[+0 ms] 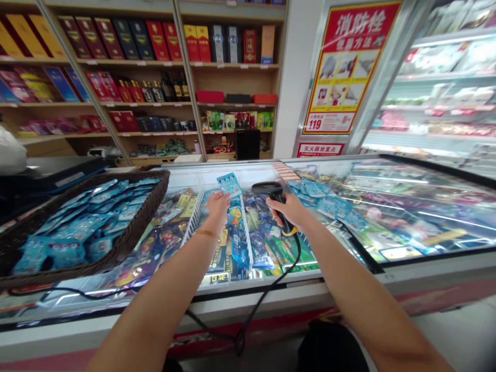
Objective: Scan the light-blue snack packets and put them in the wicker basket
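Note:
Over the glass-topped freezer, my left hand pinches a small blue packet by its lower edge, tilted up. My right hand is wrapped round the handle of a black barcode scanner, its head turned left towards the packet. A gap separates scanner and packet. From the scanner's yellow-edged base a black cord hangs down and loops over the freezer's front edge. Left of my hands, a dark wicker basket holds many similar blue packets. Another pile of blue packets lies to the right of the scanner.
Beneath my hands, the freezer holds colourful bagged goods, split by white wire dividers. Shelves of boxes and bottles stand behind. A red fire-hydrant poster hangs at the back, and a lit display shelf is on the right.

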Demonstrator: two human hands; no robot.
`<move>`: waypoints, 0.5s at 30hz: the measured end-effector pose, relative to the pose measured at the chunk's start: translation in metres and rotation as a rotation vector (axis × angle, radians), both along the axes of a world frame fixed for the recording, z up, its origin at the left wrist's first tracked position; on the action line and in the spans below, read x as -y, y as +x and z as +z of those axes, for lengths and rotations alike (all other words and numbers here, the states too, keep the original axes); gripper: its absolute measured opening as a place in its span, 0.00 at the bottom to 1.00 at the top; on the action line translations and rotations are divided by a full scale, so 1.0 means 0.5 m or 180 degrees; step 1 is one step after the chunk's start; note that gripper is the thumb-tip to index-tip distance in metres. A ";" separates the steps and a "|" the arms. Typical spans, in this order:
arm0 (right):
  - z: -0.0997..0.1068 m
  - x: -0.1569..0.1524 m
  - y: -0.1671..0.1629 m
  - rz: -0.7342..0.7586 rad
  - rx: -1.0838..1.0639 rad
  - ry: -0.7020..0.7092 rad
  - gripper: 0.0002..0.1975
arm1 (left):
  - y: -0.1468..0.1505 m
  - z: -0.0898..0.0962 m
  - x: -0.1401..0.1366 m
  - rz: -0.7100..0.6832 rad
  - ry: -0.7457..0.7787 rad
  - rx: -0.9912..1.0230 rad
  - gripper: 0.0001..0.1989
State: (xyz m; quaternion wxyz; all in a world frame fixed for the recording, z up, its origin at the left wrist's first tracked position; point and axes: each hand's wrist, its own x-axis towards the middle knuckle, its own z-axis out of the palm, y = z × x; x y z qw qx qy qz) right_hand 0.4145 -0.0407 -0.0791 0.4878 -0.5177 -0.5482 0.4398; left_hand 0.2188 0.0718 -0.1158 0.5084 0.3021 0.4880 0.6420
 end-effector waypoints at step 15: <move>0.042 0.164 0.357 -0.1770 -0.0129 -0.0305 0.16 | 0.521 0.046 0.035 -0.1861 0.0206 -0.0076 0.13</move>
